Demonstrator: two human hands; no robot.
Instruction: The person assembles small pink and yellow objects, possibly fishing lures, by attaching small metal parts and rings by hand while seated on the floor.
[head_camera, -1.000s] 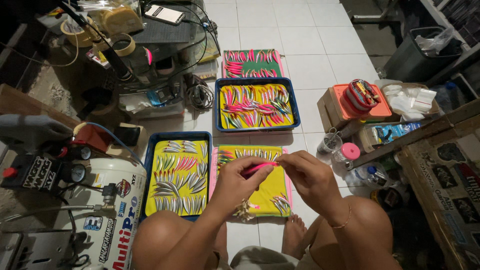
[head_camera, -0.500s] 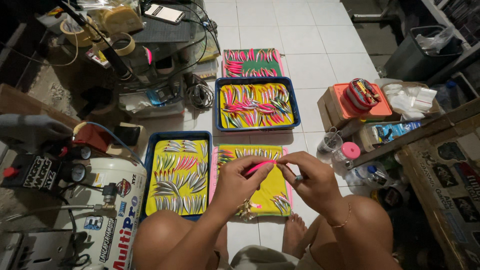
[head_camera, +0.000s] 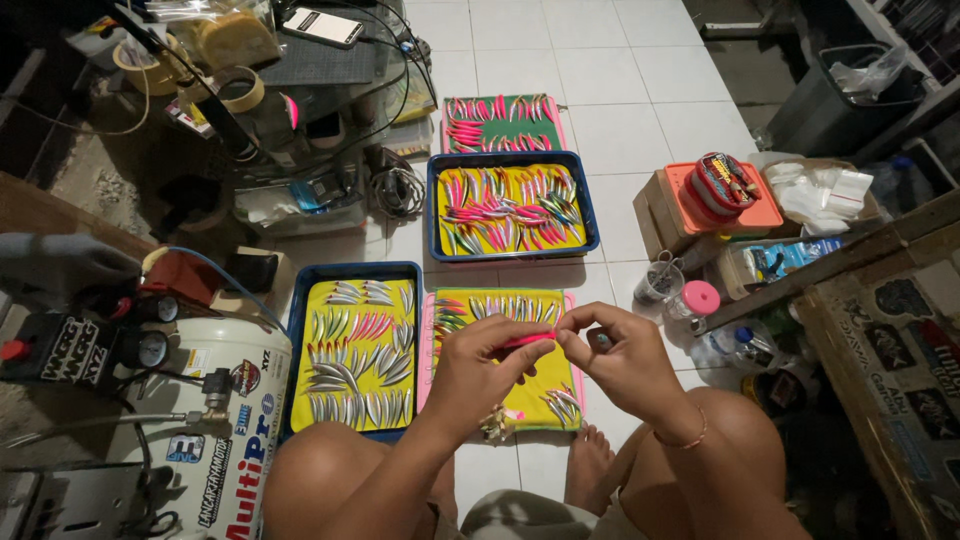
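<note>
We hold one slim pink lure piece (head_camera: 527, 341) between our two hands, pinched at its ends: the left hand (head_camera: 478, 375) has thumb and fingertips closed on its left end, and the right hand (head_camera: 622, 360) has thumb and forefinger closed on its right end. The piece lies level in the air over the pink tray (head_camera: 572, 345) just in front of our knees. That tray has a yellow lining and carries small rows of slim pieces along its top and bottom edges, too many and too small for us to count.

We count four trays in all. Beside the pink one, to the left, sits a blue tray (head_camera: 296, 340) with a yellow lining and several rows of silver and pink pieces. Beyond them lies a second blue tray (head_camera: 432, 205), filled with pink, green and silver pieces, and touching its far edge a second pink tray (head_camera: 446, 125) with a green lining.

To the right stand one pink-capped jar (head_camera: 692, 303) and one clear cup (head_camera: 659, 282). At far left we see one white air compressor tank (head_camera: 225, 420).
</note>
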